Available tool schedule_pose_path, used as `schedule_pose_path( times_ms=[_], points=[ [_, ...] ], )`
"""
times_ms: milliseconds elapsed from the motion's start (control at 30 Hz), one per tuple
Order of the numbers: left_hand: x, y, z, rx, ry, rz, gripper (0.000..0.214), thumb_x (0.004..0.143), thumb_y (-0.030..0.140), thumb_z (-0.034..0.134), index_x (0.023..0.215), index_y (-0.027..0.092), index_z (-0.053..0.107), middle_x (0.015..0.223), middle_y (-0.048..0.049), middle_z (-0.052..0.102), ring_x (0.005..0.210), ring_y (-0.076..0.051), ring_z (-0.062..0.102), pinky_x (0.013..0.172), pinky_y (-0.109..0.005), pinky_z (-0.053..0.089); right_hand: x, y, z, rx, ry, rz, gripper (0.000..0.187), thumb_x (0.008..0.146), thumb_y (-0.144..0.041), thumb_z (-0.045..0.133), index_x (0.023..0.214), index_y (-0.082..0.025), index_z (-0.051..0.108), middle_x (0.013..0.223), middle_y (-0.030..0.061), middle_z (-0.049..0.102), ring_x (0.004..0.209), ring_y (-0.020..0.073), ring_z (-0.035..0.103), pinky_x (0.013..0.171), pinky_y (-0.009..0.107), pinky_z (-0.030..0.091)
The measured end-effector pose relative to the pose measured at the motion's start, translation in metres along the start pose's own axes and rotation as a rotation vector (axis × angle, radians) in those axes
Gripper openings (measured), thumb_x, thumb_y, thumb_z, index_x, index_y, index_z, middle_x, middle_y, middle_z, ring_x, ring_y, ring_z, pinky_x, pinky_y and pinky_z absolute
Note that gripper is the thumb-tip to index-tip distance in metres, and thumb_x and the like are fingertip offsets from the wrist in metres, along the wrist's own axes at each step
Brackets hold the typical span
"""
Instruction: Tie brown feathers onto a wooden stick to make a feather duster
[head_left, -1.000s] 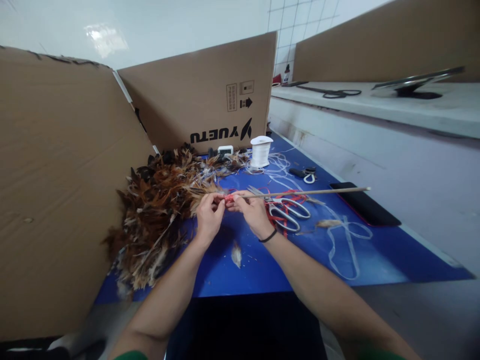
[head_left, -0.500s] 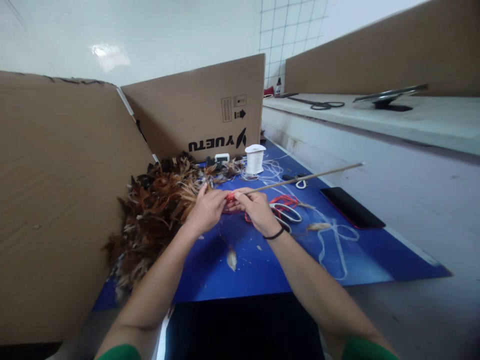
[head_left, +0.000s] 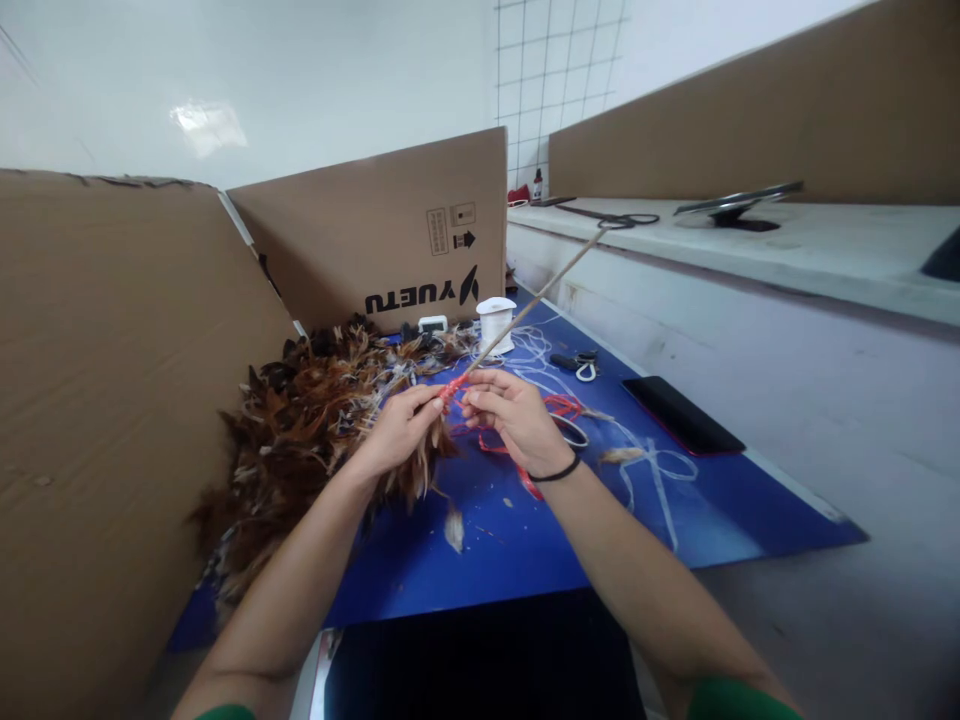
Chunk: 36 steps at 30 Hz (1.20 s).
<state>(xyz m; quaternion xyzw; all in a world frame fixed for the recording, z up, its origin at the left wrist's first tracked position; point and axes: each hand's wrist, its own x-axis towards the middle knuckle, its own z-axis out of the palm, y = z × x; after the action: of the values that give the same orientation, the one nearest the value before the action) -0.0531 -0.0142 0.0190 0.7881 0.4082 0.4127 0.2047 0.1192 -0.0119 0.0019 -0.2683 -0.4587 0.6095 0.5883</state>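
My left hand [head_left: 401, 428] is closed around the lower end of a thin stick [head_left: 544, 290], which slants up to the right. Red plastic ribbon [head_left: 454, 385] is wrapped about the stick just beyond my left fingertips. Brown feathers [head_left: 421, 468] hang beneath that hand. Beside the wrapped part, my right hand [head_left: 519, 420] has its thumb and fingers pinched on the red ribbon; the exact grip is partly hidden. More loose red ribbon [head_left: 531, 484] trails below my right hand. Scissors with a white handle [head_left: 574, 431] lie partly hidden behind it.
Brown feathers [head_left: 289, 440] are heaped at left against cardboard panels [head_left: 337, 240]. A white spool [head_left: 495, 325], small snips [head_left: 585, 370], a black phone [head_left: 682, 414] and pale ribbon [head_left: 660, 490] lie on the blue table [head_left: 480, 560]. A white ledge [head_left: 847, 235] runs along the right.
The stick has swung from nearly level to a steeper upward slant. My right hand has left the stick for the ribbon beside it. Feathers now show hanging below my left hand.
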Motion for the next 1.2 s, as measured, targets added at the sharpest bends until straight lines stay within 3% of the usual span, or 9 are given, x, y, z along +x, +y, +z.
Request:
schedule_pose_path(
  times_ms=[233,567,733,1000,1200],
  points=[
    [-0.002,-0.009,0.008,-0.087,0.048,-0.052,0.026,0.082,0.029,0.054,0.101,0.020,0.069,0.098,-0.0051,0.069,0.091,-0.021,0.062,0.084,-0.033,0.045,0.000,0.012,-0.009,-0.338,0.055,-0.117,0.020,0.068,-0.027,0.067,0.084,-0.016,0.069,0.066,0.0026,0.068,0.059,0.0146,0.063,0.058,0.029,0.054],
    [-0.006,-0.010,0.024,0.033,0.110,-0.030,0.024,0.082,0.028,0.054,0.102,0.019,0.065,0.101,-0.0059,0.068,0.094,-0.020,0.061,0.085,-0.032,0.045,-0.013,0.002,-0.008,-0.993,-0.034,-0.455,0.016,0.085,-0.029,0.049,0.080,-0.020,0.061,0.080,0.0024,0.063,0.073,0.0150,0.057,0.071,0.028,0.044],
    [-0.009,-0.012,0.033,0.112,0.127,0.018,0.025,0.084,0.027,0.052,0.105,0.019,0.063,0.102,-0.0066,0.067,0.096,-0.020,0.061,0.086,-0.033,0.045,-0.012,0.007,-0.006,-1.027,-0.045,-0.528,0.016,0.087,-0.024,0.046,0.081,-0.019,0.059,0.081,0.0028,0.060,0.079,0.0151,0.055,0.075,0.028,0.041],
    [-0.012,-0.020,0.035,0.130,0.069,0.044,0.029,0.089,0.028,0.046,0.111,0.019,0.062,0.102,-0.0078,0.066,0.095,-0.019,0.060,0.085,-0.033,0.047,-0.005,0.026,-0.014,-0.854,-0.026,-0.431,0.016,0.087,-0.028,0.048,0.084,-0.018,0.060,0.083,0.0022,0.061,0.076,0.0135,0.057,0.070,0.025,0.044],
    [-0.014,-0.015,0.038,0.092,0.156,0.034,0.025,0.088,0.024,0.046,0.103,0.018,0.065,0.098,-0.0069,0.066,0.094,-0.018,0.060,0.086,-0.032,0.046,-0.004,0.031,-0.015,-0.851,-0.035,-0.441,0.015,0.088,-0.028,0.048,0.086,-0.019,0.059,0.085,0.0025,0.062,0.080,0.0143,0.057,0.074,0.027,0.043]
  ],
)
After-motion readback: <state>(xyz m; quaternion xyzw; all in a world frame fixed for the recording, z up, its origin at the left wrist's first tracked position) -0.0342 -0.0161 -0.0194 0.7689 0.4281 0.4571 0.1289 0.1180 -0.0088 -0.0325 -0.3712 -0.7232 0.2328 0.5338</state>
